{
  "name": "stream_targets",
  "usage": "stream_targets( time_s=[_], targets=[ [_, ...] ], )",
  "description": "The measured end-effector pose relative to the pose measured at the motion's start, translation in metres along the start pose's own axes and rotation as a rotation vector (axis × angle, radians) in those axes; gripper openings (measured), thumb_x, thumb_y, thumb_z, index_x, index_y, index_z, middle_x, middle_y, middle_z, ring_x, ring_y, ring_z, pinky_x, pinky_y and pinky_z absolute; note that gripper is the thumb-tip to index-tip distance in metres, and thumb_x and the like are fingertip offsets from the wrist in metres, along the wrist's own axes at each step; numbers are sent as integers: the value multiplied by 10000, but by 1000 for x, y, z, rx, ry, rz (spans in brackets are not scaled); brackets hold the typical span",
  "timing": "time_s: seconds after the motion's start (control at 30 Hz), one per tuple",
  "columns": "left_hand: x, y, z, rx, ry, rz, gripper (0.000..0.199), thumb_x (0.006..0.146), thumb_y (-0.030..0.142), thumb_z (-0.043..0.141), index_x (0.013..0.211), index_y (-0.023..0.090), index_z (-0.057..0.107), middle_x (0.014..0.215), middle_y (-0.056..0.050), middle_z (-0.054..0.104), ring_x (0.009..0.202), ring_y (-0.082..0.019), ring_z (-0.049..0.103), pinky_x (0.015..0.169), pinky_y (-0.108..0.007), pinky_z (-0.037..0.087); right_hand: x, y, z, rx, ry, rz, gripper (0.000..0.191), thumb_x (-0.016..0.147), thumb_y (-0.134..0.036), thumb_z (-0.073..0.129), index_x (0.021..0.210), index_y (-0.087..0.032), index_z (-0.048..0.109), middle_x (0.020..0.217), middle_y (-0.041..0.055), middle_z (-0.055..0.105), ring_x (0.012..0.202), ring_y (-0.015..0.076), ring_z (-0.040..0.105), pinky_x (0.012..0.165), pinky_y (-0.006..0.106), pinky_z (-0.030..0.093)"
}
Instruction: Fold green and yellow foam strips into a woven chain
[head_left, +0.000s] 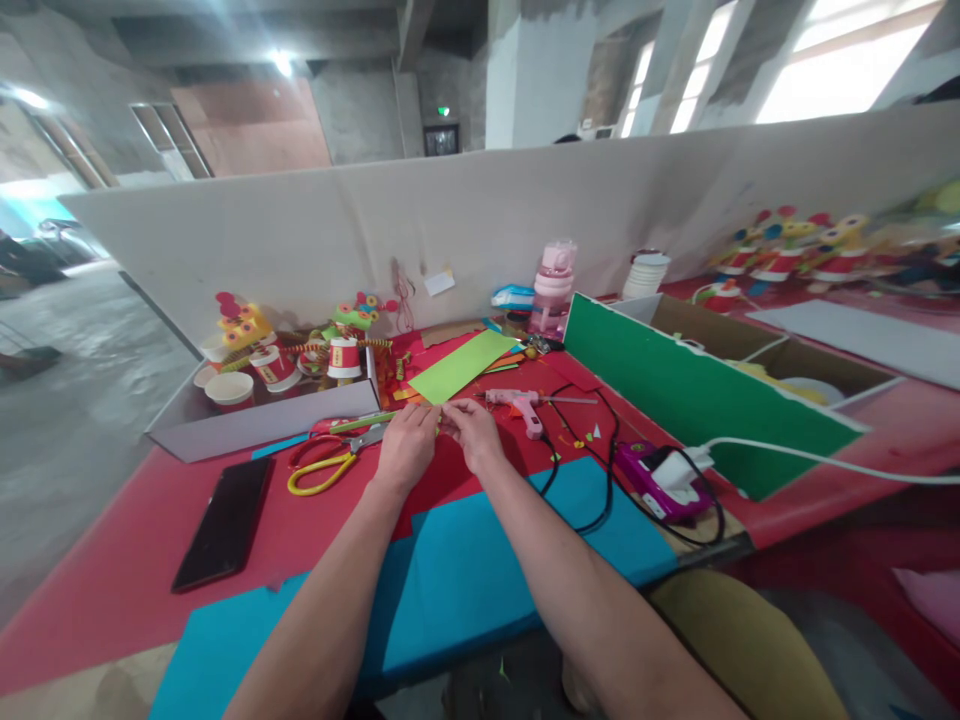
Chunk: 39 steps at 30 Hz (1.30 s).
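Left hand [409,445], right hand [474,440]: fingertips meeting, left of the glue gun [521,405].
Grip: both pinched; contents hidden.
Strip [364,422]: farther left, long axis sideways, right end at left knuckles.

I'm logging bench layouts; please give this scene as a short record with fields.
Hands: left hand and right hand, fingertips close together; anything held is unclear
Beyond the hands: light-green sheet
Left side: scissors, black flat device
Right side: pink glue gun, green-sided box
Surface: red covering, blue sheets nearer the person
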<state>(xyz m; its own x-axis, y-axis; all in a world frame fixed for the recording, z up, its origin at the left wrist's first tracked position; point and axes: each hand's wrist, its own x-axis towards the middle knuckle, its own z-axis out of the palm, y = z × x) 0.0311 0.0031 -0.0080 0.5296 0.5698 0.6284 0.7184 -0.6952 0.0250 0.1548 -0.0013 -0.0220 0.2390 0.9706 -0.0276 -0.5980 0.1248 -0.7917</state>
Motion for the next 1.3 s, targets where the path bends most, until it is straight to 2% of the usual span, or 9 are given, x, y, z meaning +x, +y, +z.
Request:
stream_targets(
  time_s=[0.1, 0.17, 0.23, 0.4, 0.57, 0.87, 1.07, 1.3],
  targets=[
    [-1, -2, -1, -263, 53, -221, 289, 927, 241, 427, 1081, 147, 654, 952, -110, 694, 853, -212, 600, 768, -316, 454, 0, 0, 0, -47, 22, -40, 261, 566, -305, 786, 682, -182, 587, 588, -46, 614, 568, 102, 587, 635, 260, 513],
    [-2, -5, 0, -451, 51, -384, 313, 934, 340, 429, 976, 159, 679, 863, -68, 700, 756, -179, 603, 694, -274, 443, -1, 0, 2, -96, 17, -87, 263, 584, -320, 779, 709, -187, 589, 603, -43, 617, 574, 110, 587, 637, 269, 517],
    [-2, -8, 1, -616, 23, -489, 359, 915, 421, 451, 837, 160, 686, 733, -33, 675, 663, -156, 580, 627, -252, 417, -2, 0, 4, -132, -11, -120, 266, 602, -333, 772, 733, -193, 588, 637, -35, 631, 603, 122, 601, 658, 282, 523],
    [-1, -8, 6, -966, 50, -610, 285, 797, 431, 614, 751, 158, 681, 687, -17, 663, 653, -144, 568, 641, -242, 422, -3, 3, 6, -146, -56, -141, 274, 616, -350, 760, 755, -201, 577, 704, -18, 648, 672, 143, 622, 710, 305, 532],
    [-1, -5, 9, -1195, 115, -720, 249, 726, 403, 689, 730, 155, 659, 618, 5, 614, 580, -115, 525, 601, -234, 414, -2, 7, 5, -140, -69, -122, 279, 609, -342, 762, 769, -199, 582, 721, -16, 649, 694, 143, 623, 715, 294, 522],
    [-3, -10, 13, -1315, 152, -763, 284, 687, 394, 731, 808, 138, 702, 687, -19, 661, 620, -114, 550, 622, -236, 433, -5, 7, 5, -172, -91, -104, 266, 603, -307, 754, 781, -197, 590, 744, -11, 663, 709, 140, 630, 734, 290, 519],
    [-2, -8, 9, -1356, 155, -802, 296, 655, 405, 747, 769, 135, 705, 673, -27, 663, 629, -128, 569, 633, -247, 445, -7, 8, 5, -183, -120, -79, 296, 593, -332, 773, 785, -199, 592, 734, -5, 673, 708, 155, 645, 739, 310, 528],
    [-5, -12, 14, -1129, 138, -743, 205, 706, 349, 692, 705, 144, 694, 672, -26, 670, 626, -135, 576, 638, -251, 442, -3, 9, -1, -282, -142, -70, 293, 643, -389, 750, 831, -179, 669, 756, 12, 689, 691, 141, 623, 710, 284, 521]
  ],
)
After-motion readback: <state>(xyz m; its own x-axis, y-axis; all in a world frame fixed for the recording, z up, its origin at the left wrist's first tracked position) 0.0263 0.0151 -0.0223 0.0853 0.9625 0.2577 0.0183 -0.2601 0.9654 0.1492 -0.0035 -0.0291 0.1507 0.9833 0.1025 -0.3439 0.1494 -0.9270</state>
